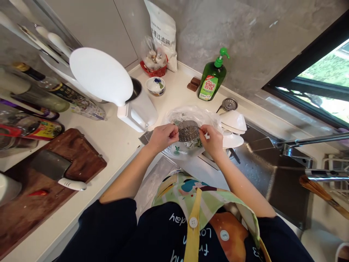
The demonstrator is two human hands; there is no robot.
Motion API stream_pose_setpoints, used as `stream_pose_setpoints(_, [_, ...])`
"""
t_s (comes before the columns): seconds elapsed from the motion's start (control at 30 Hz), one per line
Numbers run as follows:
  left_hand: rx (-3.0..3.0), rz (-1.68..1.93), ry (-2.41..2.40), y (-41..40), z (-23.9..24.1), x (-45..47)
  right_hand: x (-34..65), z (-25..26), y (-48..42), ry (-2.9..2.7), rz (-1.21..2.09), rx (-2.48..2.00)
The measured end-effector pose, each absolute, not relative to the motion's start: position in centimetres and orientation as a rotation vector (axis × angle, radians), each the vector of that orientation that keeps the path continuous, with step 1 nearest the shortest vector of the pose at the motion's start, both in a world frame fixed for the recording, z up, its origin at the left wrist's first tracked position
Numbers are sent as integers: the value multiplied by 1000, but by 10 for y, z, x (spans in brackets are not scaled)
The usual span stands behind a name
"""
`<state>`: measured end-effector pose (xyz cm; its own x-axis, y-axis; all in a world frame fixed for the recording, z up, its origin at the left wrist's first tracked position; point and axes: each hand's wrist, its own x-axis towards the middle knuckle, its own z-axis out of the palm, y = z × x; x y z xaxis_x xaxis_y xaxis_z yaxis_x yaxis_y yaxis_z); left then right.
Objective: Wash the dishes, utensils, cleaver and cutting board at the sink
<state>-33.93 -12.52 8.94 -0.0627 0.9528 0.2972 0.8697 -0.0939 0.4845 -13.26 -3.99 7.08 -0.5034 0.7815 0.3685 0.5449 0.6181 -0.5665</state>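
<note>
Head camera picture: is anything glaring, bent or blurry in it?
In the head view, the window is washed out to white in places; also in the head view, the metal sink shows pale glints; the head view seems wide-angle, with bottles toward the left edge leaning steeply; in the head view, the left hand, right hand and perforated disc look fairly sharp.

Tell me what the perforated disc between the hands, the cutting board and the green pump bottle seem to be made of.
Perforated disc: probably metal, dull grey with a slight sheen, punched with small holes.
Cutting board: likely wood, reddish brown with uneven, darker patches.
Green pump bottle: probably plastic, glossy, judging by its highlights and moulded pump; glass can't be ruled out.
</note>
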Motion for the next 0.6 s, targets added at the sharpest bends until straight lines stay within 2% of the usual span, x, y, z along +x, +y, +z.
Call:
stream_pose_setpoints(0.2, [2200,951,1919,-124,84,-338,-123,73,-40,-2306,256,-927])
stream_pose_setpoints(0.3, [2250,972,1873,-120,83,-337,-120,70,-39,-2318,229,-928])
stream_pose_setpoints(0.6, [1924,937,1827,-100,97,-335,-119,78,-39,-2188,756,-1114])
